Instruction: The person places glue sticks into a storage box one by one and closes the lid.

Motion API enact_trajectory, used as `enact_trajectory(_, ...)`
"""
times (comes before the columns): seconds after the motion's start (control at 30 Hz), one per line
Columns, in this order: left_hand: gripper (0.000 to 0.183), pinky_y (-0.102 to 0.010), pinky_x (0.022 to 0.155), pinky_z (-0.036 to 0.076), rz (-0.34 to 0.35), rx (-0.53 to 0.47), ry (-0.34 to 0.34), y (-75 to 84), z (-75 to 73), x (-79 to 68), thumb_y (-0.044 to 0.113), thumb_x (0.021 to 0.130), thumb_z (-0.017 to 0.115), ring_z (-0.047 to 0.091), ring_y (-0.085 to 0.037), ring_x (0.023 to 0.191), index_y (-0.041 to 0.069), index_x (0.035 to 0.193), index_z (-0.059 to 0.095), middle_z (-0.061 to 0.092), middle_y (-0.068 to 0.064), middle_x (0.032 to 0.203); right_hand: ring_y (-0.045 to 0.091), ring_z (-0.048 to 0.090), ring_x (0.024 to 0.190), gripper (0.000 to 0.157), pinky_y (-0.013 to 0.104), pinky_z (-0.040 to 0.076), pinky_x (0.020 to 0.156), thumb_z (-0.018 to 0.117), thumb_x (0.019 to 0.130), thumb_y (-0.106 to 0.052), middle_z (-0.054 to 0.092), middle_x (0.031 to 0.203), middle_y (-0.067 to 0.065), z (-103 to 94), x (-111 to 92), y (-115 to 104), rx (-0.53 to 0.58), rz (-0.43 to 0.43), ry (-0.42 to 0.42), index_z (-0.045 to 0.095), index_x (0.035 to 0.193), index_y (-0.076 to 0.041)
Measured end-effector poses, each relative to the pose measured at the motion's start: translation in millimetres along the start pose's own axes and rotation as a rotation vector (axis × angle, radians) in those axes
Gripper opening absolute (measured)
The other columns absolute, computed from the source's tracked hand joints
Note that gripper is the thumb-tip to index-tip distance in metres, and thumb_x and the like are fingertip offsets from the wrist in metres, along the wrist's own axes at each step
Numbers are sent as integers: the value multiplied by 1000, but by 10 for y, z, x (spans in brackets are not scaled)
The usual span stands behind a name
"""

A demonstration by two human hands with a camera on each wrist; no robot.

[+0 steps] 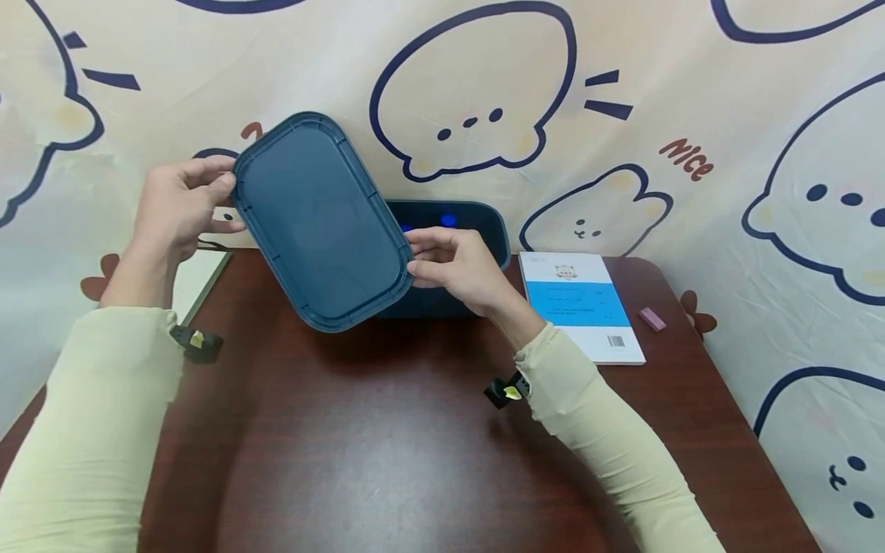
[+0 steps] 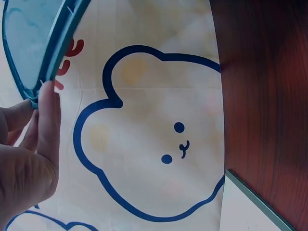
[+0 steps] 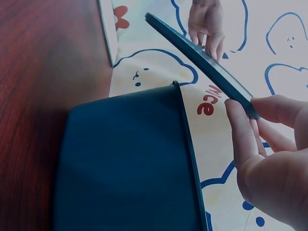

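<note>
A dark blue-green plastic lid [image 1: 321, 223] is held up, tilted, between both hands, its rimmed side toward the head camera. My left hand [image 1: 181, 203] pinches its upper left edge between thumb and fingers. On the lower right edge, my right hand [image 1: 465, 269] has a similar pinch. Behind the lid stands a matching deep bin [image 1: 487, 223], partly covered from view by the lid and right hand. Inside the bin, a blue round thing [image 1: 448, 220] shows; its kind is unclear. The right wrist view has the bin's side [image 3: 125, 159] below the lid [image 3: 207, 65].
A white and blue book [image 1: 577, 307] lies right of the bin, with a small pink block [image 1: 652, 319] beyond it. At the left edge rests a white board with a green rim [image 1: 200, 280]. A cartoon-printed cloth [image 1: 332, 61] hangs behind the brown table [image 1: 373, 445].
</note>
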State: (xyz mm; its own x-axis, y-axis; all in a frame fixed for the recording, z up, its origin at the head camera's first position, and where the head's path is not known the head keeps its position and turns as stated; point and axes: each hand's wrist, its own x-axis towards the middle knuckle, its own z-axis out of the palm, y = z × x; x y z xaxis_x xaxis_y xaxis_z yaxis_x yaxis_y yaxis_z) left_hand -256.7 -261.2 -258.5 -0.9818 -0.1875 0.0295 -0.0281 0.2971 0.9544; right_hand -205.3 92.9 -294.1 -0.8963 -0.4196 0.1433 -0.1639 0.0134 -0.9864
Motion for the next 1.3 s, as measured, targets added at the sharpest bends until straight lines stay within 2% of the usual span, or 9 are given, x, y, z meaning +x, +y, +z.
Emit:
enact_trajectory(0.17, 41, -31, 55, 60, 21, -21, 25, 24, -15, 3, 18, 103, 58, 69, -4, 79, 10, 143, 59, 62, 1, 114, 29, 69, 95, 36, 41, 61, 83, 66, 94, 6, 68, 113, 18, -27, 7, -8, -4, -7, 9, 64, 130, 5)
enact_trajectory(0.23, 39, -32, 54, 60, 33, -60, 36, 38, -16, -4, 15, 103, 58, 69, -5, 78, 10, 142, 61, 61, 1, 113, 28, 69, 96, 34, 41, 60, 84, 66, 95, 5, 67, 112, 19, -35, 9, 3, 22, -10, 16, 64, 129, 4)
enact_trajectory(0.47, 27, -34, 49, 58, 59, -421, 70, 100, -17, -40, 7, 97, 66, 71, -15, 77, 9, 123, 73, 66, -4, 104, 26, 68, 101, 31, 46, 59, 86, 60, 103, -9, 65, 117, 16, -72, 6, 36, 217, 49, 56, 63, 131, 3)
enact_trajectory(0.53, 25, -35, 49, 58, 71, -492, 76, 118, 0, -55, 5, 94, 69, 71, -17, 76, 8, 119, 75, 67, -5, 101, 27, 66, 103, 32, 48, 59, 86, 57, 105, -13, 65, 116, 16, -79, 7, 16, 286, 66, 73, 63, 132, 3)
enact_trajectory(0.67, 25, -37, 50, 58, 105, -571, 71, 155, 52, -84, 3, 92, 71, 73, -20, 76, 5, 117, 75, 69, -7, 98, 29, 65, 106, 34, 50, 58, 86, 52, 107, -18, 67, 116, 15, -101, 14, -48, 398, 61, 110, 63, 132, 3)
enact_trajectory(0.87, 26, -37, 53, 58, 148, -615, 76, 225, 114, -131, 5, 92, 71, 74, -21, 79, 4, 118, 74, 66, -9, 104, 30, 65, 108, 38, 56, 52, 92, 50, 108, -22, 67, 119, 15, -132, -4, -148, 467, 46, 149, 63, 134, 2)
enact_trajectory(1.07, 25, -35, 61, 59, 203, -616, 105, 284, 200, -194, 9, 94, 72, 74, -22, 81, 4, 118, 75, 66, -10, 111, 27, 63, 109, 33, 52, 54, 95, 52, 107, -21, 66, 119, 12, -158, -22, -169, 481, 57, 214, 68, 128, -2)
enact_trajectory(1.2, 32, -33, 72, 58, 202, -604, 92, 314, 237, -222, 26, 94, 73, 73, -21, 83, 2, 114, 76, 70, -11, 104, 25, 60, 106, 30, 51, 52, 99, 53, 106, -17, 63, 117, 10, -191, -30, -174, 474, 17, 250, 69, 125, 0)
enact_trajectory(1.3, 45, -28, 79, 57, 186, -557, 67, 326, 237, -247, 42, 96, 68, 72, -21, 90, 2, 113, 77, 74, -9, 101, 24, 59, 109, 28, 51, 49, 104, 55, 105, -14, 62, 118, 10, -222, -45, -188, 462, -24, 273, 70, 124, 1)
